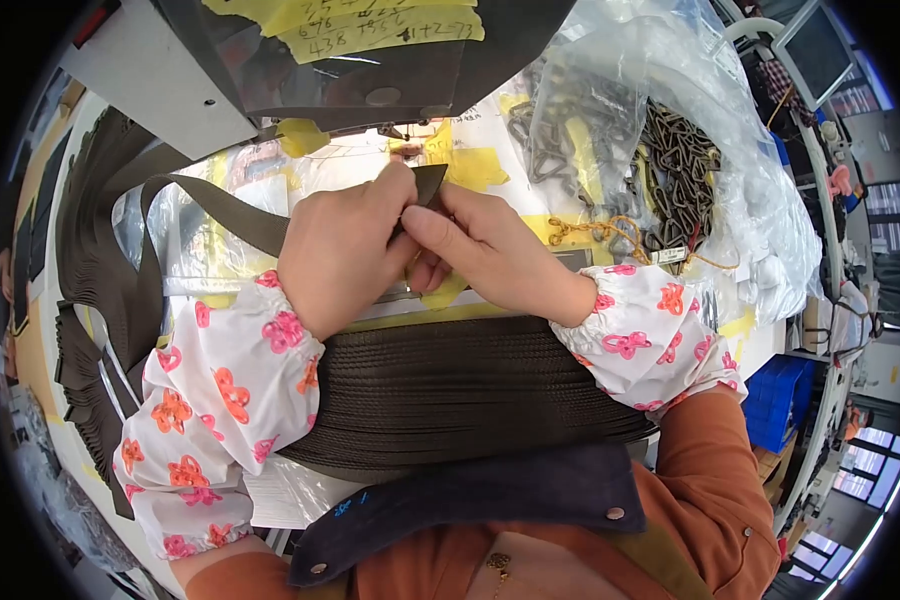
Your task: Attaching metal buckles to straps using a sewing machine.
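Observation:
My left hand (338, 250) and my right hand (500, 245) meet just in front of the dark machine, fingers closed on a dark olive webbing strap (428, 184). Its cut end sticks up between them at a slant. Behind my left wrist the strap (220, 208) loops away toward the folded webbing (105, 215) at the left. Whatever the curled fingers cover is hidden. Below my hands, between the flowered sleeves, lies a thick bundle of dark webbing (470, 390).
The dark machine head (370, 80) with yellow tape overhangs the work area. To the right, an open clear plastic bag (770, 220) holds many bent metal hooks (678, 165). Orange cord (610, 230) lies beside it. A blue bin (778, 400) stands farther right.

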Demonstrator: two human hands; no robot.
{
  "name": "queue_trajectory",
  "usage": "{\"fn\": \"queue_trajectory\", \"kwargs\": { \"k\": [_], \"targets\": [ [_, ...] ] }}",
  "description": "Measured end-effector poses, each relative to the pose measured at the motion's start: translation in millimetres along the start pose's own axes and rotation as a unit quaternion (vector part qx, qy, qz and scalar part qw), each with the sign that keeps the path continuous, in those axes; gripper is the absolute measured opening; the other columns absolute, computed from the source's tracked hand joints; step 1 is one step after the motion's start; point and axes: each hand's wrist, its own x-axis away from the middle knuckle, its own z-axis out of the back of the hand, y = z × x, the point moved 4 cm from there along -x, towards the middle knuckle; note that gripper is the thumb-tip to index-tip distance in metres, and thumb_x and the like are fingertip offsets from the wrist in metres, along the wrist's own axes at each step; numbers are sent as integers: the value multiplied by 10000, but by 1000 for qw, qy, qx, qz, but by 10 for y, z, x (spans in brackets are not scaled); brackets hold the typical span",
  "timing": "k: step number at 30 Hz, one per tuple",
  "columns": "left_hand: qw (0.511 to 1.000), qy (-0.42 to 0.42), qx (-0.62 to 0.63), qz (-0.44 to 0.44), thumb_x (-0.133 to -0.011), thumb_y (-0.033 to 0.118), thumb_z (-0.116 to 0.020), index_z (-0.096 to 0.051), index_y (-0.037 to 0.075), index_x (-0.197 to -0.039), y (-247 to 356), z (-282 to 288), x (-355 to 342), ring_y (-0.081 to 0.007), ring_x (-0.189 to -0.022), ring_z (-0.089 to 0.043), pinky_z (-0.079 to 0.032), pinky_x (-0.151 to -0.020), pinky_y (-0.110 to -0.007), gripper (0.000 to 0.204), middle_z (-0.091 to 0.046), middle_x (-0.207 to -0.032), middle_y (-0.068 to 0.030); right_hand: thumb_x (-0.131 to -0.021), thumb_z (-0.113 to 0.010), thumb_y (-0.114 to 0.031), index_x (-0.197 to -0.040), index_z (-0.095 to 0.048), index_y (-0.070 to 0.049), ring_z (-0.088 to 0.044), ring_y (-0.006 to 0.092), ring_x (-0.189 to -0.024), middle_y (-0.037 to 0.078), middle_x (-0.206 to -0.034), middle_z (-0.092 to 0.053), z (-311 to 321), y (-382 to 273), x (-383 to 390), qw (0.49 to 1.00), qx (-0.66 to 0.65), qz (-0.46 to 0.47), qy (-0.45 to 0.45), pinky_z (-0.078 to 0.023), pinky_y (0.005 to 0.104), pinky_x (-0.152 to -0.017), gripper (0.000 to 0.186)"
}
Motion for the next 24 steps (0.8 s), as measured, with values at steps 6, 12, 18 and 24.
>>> {"fn": "queue_trajectory", "kwargs": {
  "k": [6,12,18,24],
  "targets": [
    [996,12,80,-43,-828,184,-601,-570,28,-917,-133,96,12,-288,-546,-555,-440,-507,-338,182,-597,-685,-114,-933,-393,-236,-832,-528,30,-530,115,-503,70,-611,-553,121,-1,-7,989,-116,-81,42,-408,236,-474,315],
    [946,-34,317,55,-878,88,-550,-552,-33,-1006,-205,-36,40,-113,-657,-585,-463,-598,-235,176,-629,-772,-99,-934,-391,-241,-812,-544,25,-496,100,-458,49,-576,-530,3,12,6,997,-25,-57,-44,-384,236,-439,330],
    [971,-21,233,52,-854,79,-552,-566,-18,-1028,-203,32,34,-160,-621,-613,-464,-562,-236,200,-644,-791,-115,-942,-387,-211,-811,-529,29,-556,123,-477,58,-593,-544,-18,55,-11,992,-116,-34,32,-448,235,-449,309],
    [962,26,-202,-179,-735,84,-560,-570,-6,-1051,56,-4,83,-218,-536,-579,-471,-511,-279,329,-647,-818,-121,-940,-387,-213,-824,-533,36,-533,131,-425,77,-589,-538,18,74,-31,993,-91,-49,60,-438,241,-395,311]
  ]
}}
